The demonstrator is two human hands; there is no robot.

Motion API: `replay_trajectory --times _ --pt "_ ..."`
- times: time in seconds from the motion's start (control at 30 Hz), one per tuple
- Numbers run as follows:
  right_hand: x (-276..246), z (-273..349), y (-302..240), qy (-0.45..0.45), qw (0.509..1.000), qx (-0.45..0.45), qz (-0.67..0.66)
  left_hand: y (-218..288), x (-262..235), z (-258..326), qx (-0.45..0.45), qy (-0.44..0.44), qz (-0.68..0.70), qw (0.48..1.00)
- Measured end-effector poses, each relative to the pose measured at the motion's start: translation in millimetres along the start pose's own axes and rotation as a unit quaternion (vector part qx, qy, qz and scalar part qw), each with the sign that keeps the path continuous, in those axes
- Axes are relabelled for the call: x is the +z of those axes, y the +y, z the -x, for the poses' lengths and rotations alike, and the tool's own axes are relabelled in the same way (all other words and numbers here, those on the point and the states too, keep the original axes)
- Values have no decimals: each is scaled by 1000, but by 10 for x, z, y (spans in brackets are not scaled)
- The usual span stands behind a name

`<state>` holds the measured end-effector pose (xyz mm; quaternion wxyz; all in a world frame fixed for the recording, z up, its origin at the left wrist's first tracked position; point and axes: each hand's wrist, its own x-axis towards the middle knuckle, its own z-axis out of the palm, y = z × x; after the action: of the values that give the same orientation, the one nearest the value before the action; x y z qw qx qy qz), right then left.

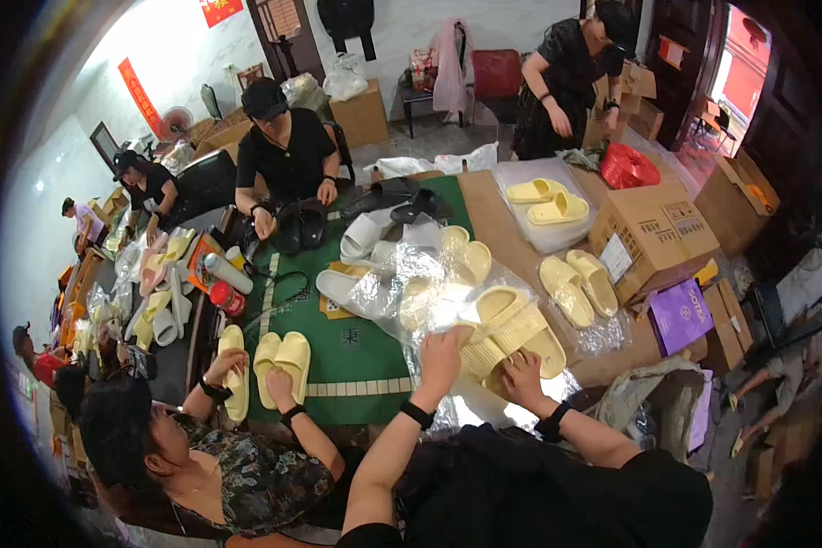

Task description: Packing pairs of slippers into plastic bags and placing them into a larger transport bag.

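In front of me, pale yellow slippers [521,333] with ribbed straps lie in a bunch over clear plastic sheeting. My left hand [440,361] grips the left edge of one slipper, its fingers closed there. At the near end of the same bunch, my right hand [524,379] has its fingers bent round a yellow slipper; part of the grip is hidden. More yellow slippers [466,256] lie just beyond under shiny clear plastic bags [416,242]. White slippers [365,236] are further back to the left.
A neighbour at my left handles yellow slippers [283,361] on the green table mat [361,315]. Across the table, a person is at black slippers [300,226]. Bagged yellow pairs [580,288], a cardboard box [653,242] and a purple box [680,315] stand right.
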<state>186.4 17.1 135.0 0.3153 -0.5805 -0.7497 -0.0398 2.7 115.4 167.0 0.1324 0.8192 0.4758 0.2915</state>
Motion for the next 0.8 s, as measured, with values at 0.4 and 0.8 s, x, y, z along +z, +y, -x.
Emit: replay_trajectory --times 0.4,0.8 --pt "-218 163 312 -43 978 175 -106 -250 -260 -487 -96 -21 181 979" --pt "-955 46 164 68 942 138 -299 21 -310 -300 -25 -200 101 974"
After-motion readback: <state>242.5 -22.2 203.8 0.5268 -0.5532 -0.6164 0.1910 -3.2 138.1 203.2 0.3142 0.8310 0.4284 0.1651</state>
